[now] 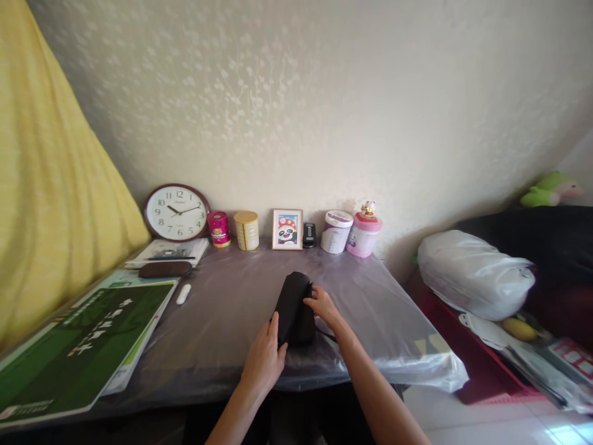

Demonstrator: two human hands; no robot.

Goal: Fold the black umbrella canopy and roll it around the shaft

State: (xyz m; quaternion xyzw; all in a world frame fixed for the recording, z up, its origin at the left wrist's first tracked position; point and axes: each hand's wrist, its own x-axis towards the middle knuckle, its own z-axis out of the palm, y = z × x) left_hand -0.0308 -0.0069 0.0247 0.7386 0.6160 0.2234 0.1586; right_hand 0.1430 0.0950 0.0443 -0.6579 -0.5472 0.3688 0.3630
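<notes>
A black bundle that looks like a folded umbrella [293,309] lies at the front middle of the table, its long side pointing toward the wall. My left hand [267,352] grips its lower left side, with the thumb near the front end and the fingers along the edge. On the upper right side, my right hand [323,305] pinches the black material between thumb and fingers. A thin black strap [326,334] trails out under my right wrist. What lies under my fingers is partly hidden.
Against the wall stand a clock [176,212], several canisters such as a yellow-lidded one [247,231], and a framed panda picture [287,230]. At left lie a green book [88,346], a brown case [165,269] and a small white object [183,294]. A white bag [472,272] sits right of the table.
</notes>
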